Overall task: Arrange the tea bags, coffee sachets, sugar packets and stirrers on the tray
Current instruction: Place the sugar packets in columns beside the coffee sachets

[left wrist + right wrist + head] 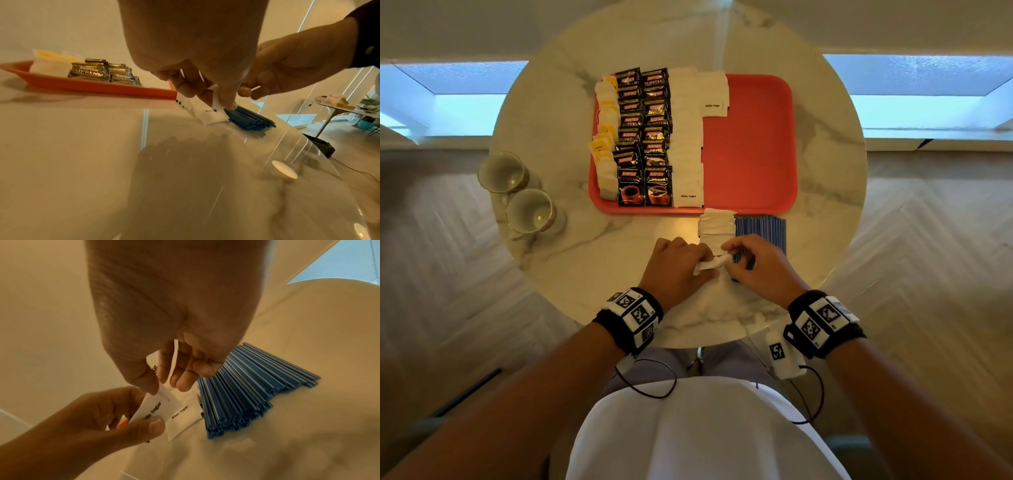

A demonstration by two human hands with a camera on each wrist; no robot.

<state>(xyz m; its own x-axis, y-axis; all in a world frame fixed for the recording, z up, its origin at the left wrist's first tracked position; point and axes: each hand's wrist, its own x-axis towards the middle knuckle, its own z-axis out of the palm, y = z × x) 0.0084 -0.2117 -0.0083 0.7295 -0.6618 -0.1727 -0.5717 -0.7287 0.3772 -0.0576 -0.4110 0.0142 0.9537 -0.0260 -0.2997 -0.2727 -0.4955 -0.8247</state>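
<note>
While both hands meet at the near edge of the round marble table (558, 113), left hand (676, 265) and right hand (755, 263) each pinch one white paper sugar packet (156, 405) above the loose packet pile (717, 224), beside blue plastic stirrers (762, 229); red rectangular tray (750, 144) beyond, part-filled with rows

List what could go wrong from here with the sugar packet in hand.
The left hand and right hand both pinch one white sugar packet; opposing pulls might tear it. The right hand's fingers hang close to the blue stirrers, so lifting away could scatter them over the marble table.
</note>
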